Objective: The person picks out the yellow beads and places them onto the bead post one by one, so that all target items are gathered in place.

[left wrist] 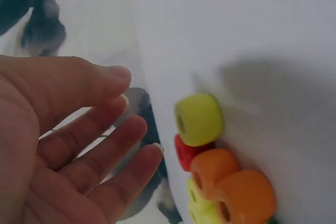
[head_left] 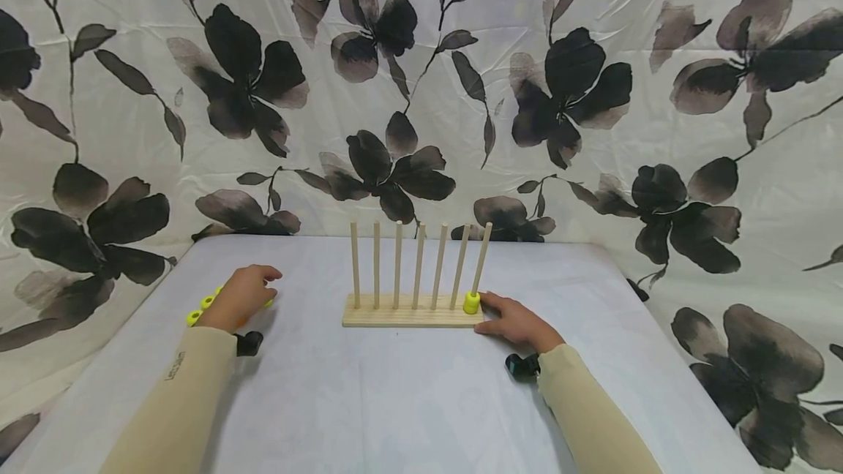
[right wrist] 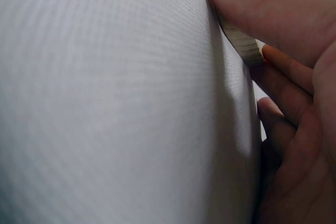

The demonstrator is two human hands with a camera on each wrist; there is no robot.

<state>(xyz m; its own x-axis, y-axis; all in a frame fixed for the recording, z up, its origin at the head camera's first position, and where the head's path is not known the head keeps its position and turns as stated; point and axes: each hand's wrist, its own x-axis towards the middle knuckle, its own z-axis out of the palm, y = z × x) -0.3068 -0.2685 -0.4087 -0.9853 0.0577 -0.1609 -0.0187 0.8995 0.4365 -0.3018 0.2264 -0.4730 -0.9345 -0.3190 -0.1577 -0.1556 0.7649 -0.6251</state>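
A wooden peg board (head_left: pixel 411 318) with several upright dowels stands on the table. Yellow beads (head_left: pixel 471 303) sit at the foot of its rightmost dowel. My right hand (head_left: pixel 518 322) grips the right end of the board, thumb along the front edge and fingers behind. In the right wrist view the thumb (right wrist: pixel 273 11) lies against the wood. Over a group of loose beads at the left hovers my left hand (head_left: pixel 240 298), nothing between thumb and fingers. The left wrist view shows a yellow bead (left wrist: pixel 202 120), a red bead (left wrist: pixel 188 153) and orange beads (left wrist: pixel 247 198) beside the fingertips.
A white cloth (head_left: pixel 395 401) covers the table. Behind it and along the sides hangs a white sheet (head_left: pixel 474 167) printed with dark flowers. Each wrist wears a small black camera, one of them the left camera (head_left: pixel 249 344).
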